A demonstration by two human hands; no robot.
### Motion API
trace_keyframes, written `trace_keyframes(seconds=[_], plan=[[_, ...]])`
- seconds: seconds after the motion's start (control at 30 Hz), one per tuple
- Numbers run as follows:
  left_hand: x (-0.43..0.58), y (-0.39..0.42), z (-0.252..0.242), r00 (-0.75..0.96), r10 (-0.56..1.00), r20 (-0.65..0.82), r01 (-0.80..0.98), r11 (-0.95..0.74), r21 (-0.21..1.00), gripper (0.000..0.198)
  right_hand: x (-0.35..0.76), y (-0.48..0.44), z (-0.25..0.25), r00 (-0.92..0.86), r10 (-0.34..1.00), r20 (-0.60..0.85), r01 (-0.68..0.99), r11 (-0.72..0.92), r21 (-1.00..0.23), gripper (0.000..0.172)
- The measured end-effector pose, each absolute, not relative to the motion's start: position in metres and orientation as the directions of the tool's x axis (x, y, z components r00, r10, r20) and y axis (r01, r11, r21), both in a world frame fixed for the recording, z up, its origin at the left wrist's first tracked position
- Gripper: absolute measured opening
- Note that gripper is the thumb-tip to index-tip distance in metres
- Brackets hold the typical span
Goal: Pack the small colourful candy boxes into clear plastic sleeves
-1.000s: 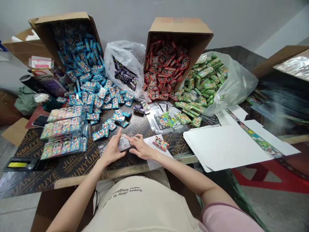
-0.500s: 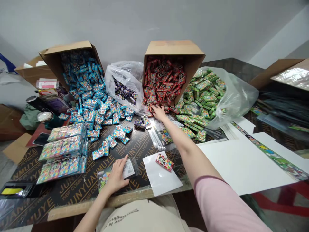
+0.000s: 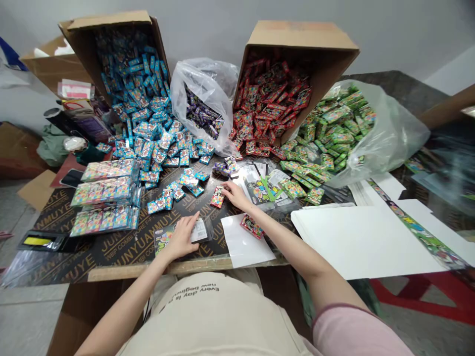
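My left hand lies flat on a clear plastic pouch with a printed dark card, its fingers spread near the table's front edge. A white barcode label shows beside its fingertips. My right hand pinches a small red candy packet by its right edge, just over the black table. Under my right forearm, a second red packet rests partly covered on a white sheet. A few purple packets sit just beyond the right hand.
Blue packets spill from a carton at back left. Another carton holds red packets. Plastic bags hold purple and green packets. Filled packs are stacked left, and white sheets lie right.
My right hand has come back from the red pile toward me, bringing a red packet. The left hand stays on the pouch. The view has tilted down.
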State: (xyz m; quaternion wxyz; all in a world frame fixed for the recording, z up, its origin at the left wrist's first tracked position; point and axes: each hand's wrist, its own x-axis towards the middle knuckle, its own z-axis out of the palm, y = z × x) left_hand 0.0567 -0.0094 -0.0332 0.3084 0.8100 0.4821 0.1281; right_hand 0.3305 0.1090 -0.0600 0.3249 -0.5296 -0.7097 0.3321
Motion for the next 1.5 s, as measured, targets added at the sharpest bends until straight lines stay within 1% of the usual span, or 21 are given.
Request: trace_keyframes(seconds=[0.03,0.13,0.17,0.2,0.23,0.3,0.37,0.43,0.47,0.57,0.63,0.73,0.9,0.97,1.07,1.13,1.33,1.4,1.5], plan=[[0.054,-0.01,-0.032,0.496,0.864,-0.085,0.704,-0.343,0.621,0.105,0.329,0.103,-0.062,-0.248,0.961,0.126,0.574,0.25,-0.78,0.053],[0.047,-0.011,-0.03,0.458,0.888,-0.038,0.713,-0.342,0.612,0.105,0.329,0.094,-0.062,-0.357,0.925,0.13,0.703,0.358,-0.614,0.093],[0.045,-0.011,-0.028,0.443,0.896,-0.018,0.716,-0.342,0.608,0.105,0.328,0.092,-0.062,-0.388,0.914,0.119,0.728,0.383,-0.569,0.1],[0.044,-0.01,-0.027,0.429,0.904,0.001,0.719,-0.342,0.606,0.105,0.326,0.09,-0.061,-0.402,0.908,0.115,0.737,0.396,-0.549,0.1],[0.043,-0.009,-0.026,0.416,0.909,0.018,0.721,-0.342,0.603,0.106,0.323,0.087,-0.06,-0.403,0.906,0.131,0.733,0.406,-0.546,0.097],[0.043,-0.006,-0.024,0.391,0.919,0.041,0.728,-0.336,0.598,0.107,0.316,0.082,-0.053,-0.37,0.902,0.224,0.698,0.429,-0.574,0.086],[0.043,-0.003,-0.022,0.354,0.934,0.053,0.741,-0.314,0.593,0.109,0.308,0.074,-0.041,-0.339,0.879,0.335,0.636,0.476,-0.607,0.081],[0.043,-0.001,-0.019,0.322,0.945,0.056,0.748,-0.29,0.597,0.112,0.302,0.063,-0.025,-0.383,0.833,0.398,0.579,0.553,-0.599,0.083],[0.044,-0.001,-0.018,0.317,0.947,0.058,0.743,-0.286,0.606,0.113,0.3,0.056,-0.017,-0.431,0.808,0.402,0.565,0.589,-0.578,0.082],[0.045,0.0,-0.013,0.361,0.93,0.072,0.699,-0.321,0.638,0.117,0.294,0.037,0.0,-0.576,0.748,0.33,0.57,0.657,-0.494,0.078],[0.047,0.0,-0.009,0.402,0.912,0.08,0.672,-0.353,0.652,0.118,0.292,0.027,0.004,-0.629,0.73,0.268,0.575,0.668,-0.472,0.078],[0.05,0.002,-0.005,0.449,0.89,0.076,0.645,-0.382,0.662,0.12,0.293,0.02,0.004,-0.662,0.721,0.206,0.558,0.657,-0.506,0.081],[0.049,0.003,-0.01,0.483,0.874,0.051,0.597,-0.371,0.711,0.121,0.303,0.019,0.002,-0.676,0.729,0.109,0.526,0.581,-0.621,0.081],[0.048,0.004,-0.012,0.454,0.89,0.033,0.597,-0.331,0.73,0.122,0.305,0.017,0.002,-0.649,0.751,0.122,0.537,0.565,-0.626,0.081],[0.049,0.006,-0.011,0.404,0.915,0.003,0.621,-0.277,0.733,0.123,0.306,0.013,0.004,-0.576,0.796,0.184,0.574,0.555,-0.603,0.081],[0.05,0.007,-0.008,0.414,0.91,-0.012,0.62,-0.272,0.736,0.125,0.306,0.012,0.006,-0.567,0.799,0.199,0.576,0.558,-0.598,0.081],[0.056,0.001,-0.003,0.458,0.889,-0.015,0.601,-0.297,0.742,0.122,0.308,0.018,0.015,-0.7,0.703,0.123,0.502,0.607,-0.616,0.085],[0.057,0.0,-0.007,0.474,0.881,-0.001,0.613,-0.329,0.719,0.121,0.31,0.019,0.016,-0.73,0.675,0.11,0.481,0.621,-0.618,0.086],[0.057,0.003,-0.014,0.47,0.882,0.035,0.641,-0.369,0.674,0.118,0.315,0.018,0.015,-0.731,0.673,0.118,0.489,0.636,-0.597,0.084]])
